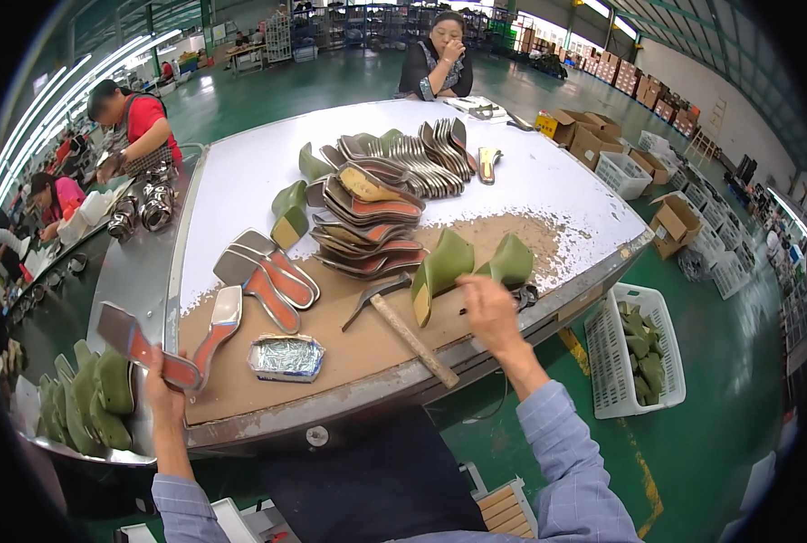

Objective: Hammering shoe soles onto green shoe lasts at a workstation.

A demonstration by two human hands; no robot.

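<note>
left hand: closed round one end of a flat shoe insole, red and grey face up, held at the desk's near-left edge, just above the rim.
right hand: fingers curled onto a green wedge heel near the desk's near-right edge; whether it actually grips it, cannot tell.
second green wedge: lies on the desk just left of the right hand, tan underside showing.
hammer: lies on the bare brown patch of the desk, wooden handle pointing at the near edge, head toward the insole pile.
foil tray: crumpled, near the front edge, between both hands.
loose insoles: a few side by side, left of centre, red faces up.
insole stack: tall pile at desk centre; a fanned row continues toward the far edge.
green heels, loose: a few left of the stack.
white basket: on the floor off the near-right corner, green heels inside.
green heel bin: low left, beside the desk's left edge.
people: one seated at the far edge, others along the left bench.
</note>
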